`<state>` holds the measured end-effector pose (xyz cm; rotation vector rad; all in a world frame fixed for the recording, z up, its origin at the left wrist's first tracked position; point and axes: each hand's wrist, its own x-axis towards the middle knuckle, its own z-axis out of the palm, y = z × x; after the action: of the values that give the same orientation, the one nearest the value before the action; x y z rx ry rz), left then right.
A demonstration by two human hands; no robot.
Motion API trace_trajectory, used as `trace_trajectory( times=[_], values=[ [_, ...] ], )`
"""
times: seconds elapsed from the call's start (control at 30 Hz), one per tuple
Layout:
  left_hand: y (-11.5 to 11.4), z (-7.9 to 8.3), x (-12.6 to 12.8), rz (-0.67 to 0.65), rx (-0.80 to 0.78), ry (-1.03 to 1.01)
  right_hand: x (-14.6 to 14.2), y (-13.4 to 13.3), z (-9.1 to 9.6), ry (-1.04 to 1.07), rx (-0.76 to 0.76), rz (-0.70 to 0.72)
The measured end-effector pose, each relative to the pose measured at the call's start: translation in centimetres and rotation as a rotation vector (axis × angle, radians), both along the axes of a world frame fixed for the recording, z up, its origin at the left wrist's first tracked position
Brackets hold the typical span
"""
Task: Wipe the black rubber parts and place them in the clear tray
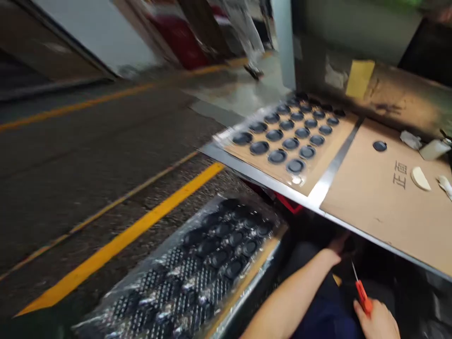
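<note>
In the lower right of the head view, my right hand (381, 321) is closed around an orange-handled knife (363, 296). Its thin metal blade points up and away from me. My left hand (339, 244) reaches into the shadow below the table's front edge. A dark shape (349, 243) lies at its fingers, but blur and shadow hide whether they grip it. Above my hands, a single black round part (380, 146) lies on the cardboard (374, 207) covering the table. Several rows of similar black parts (290, 143) rest on a plastic-covered sheet to the left.
A plastic-wrapped stack of black parts (219, 256) stands low at my left. Yellow lines (141, 235) mark the dark floor. On the table's right are a cream half-round piece (420, 179), a white bottle (435, 149) and crumpled tissue (410, 140). A person's legs (249, 37) show farther back.
</note>
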<state>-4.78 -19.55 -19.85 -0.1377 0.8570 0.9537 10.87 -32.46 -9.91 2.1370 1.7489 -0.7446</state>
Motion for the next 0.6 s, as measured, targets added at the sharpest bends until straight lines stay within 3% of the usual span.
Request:
trace_trajectory(
  times=[0.17, 0.33, 0.6],
  values=[
    [-1.0, -3.0, 2.5, -0.06, -0.105, -0.064, -0.2, -1.9, 2.0, -0.047, -0.206, 0.055],
    [-1.3, -3.1, 2.3, -0.095, -0.115, -0.065, -1.2, -1.1, 3.1, -0.062, -0.21, 0.038],
    [-1.1, -3.0, 1.8, -0.061, -0.137, -0.083, -0.4, -0.9, 2.5, -0.063, -0.217, 0.033]
  ],
)
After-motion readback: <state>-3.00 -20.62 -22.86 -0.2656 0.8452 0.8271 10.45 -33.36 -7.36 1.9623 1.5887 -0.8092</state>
